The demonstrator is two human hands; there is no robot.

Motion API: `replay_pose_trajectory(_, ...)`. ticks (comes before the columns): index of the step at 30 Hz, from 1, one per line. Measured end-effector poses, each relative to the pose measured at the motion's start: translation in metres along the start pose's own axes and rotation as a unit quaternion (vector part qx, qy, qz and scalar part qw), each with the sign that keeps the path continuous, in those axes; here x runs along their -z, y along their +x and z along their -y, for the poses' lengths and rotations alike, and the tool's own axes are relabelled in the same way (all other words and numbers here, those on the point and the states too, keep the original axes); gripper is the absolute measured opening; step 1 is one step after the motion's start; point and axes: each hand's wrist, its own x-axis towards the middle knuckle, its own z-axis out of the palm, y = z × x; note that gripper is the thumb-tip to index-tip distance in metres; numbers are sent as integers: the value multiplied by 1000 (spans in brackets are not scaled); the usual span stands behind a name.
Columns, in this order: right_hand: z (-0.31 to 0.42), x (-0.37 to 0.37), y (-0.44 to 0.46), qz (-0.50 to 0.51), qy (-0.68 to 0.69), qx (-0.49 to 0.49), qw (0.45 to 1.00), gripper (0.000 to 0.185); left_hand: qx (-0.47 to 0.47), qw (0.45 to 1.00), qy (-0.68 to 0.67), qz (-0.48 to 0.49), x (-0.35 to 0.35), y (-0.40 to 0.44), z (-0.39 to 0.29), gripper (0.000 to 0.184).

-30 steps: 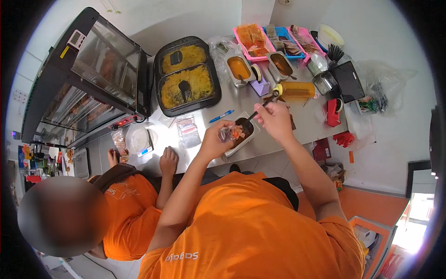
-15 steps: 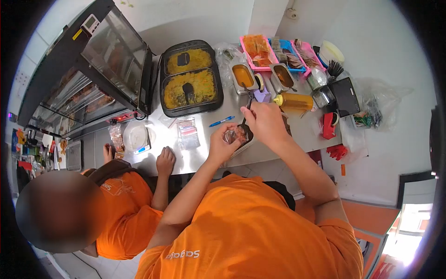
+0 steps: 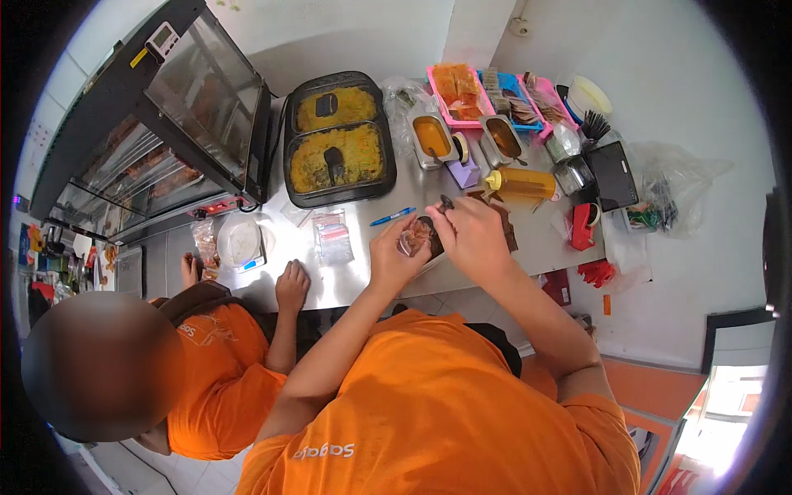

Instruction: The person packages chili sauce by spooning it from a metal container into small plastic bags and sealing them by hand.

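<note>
My left hand [image 3: 396, 257] is wrapped round a small clear plastic bag [image 3: 416, 238] with reddish food in it. Close on its right, my right hand [image 3: 467, 231] grips the handle of a dark spoon [image 3: 446, 203]; the spoon's bowl is hidden behind the hands. Below both hands lies a container [image 3: 434, 261] with a pale rim, mostly covered by them. A blue pen [image 3: 392, 216] rests on the metal counter [image 3: 355, 276] above my left hand.
A black two-part tray [image 3: 299, 194] of yellow food stands behind. Two metal sauce pans [image 3: 431, 141], a yellow squeeze bottle [image 3: 521, 183], coloured baskets [image 3: 459, 92] and a red tape dispenser [image 3: 583, 226] are rightward. A co-worker's hand [image 3: 292, 285] rests at the counter edge, left.
Compared with a second ago, my hands have come closer together and the spoon stands lower and more upright. The whole view has shifted slightly. The co-worker's hands remain at the counter edge.
</note>
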Motion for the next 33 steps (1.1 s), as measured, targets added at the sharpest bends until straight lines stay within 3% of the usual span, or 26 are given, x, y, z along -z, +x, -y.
replay_pose_trajectory(4, 8, 6, -6, 13, 36, 13, 999, 13, -1, 1000, 16, 7, 2, 0, -5, 56)
replay_pose_trajectory(7, 5, 9, -11, 14, 37, 93, 995, 16, 22, 1000, 14, 16, 5, 2, -7, 54)
replay_pose_trajectory(10, 5, 10, -18, 38, 37, 74, 996, 24, 31, 999, -2, 19, 7, 4, -8, 54)
replay_pose_trajectory(22, -1, 19, -23, -3, 92, 61, 994, 17, 52, 998, -28, 28, 7, 4, -5, 56)
replay_pose_trajectory(25, -6, 19, -25, 8, 101, 63, 993, 34, 73, 996, -42, 34, 8, 5, -8, 58)
replay_pose_trajectory(33, -2, 24, -25, -25, 101, 54, 993, 22, 76, 995, -51, 27, 5, 1, -1, 60)
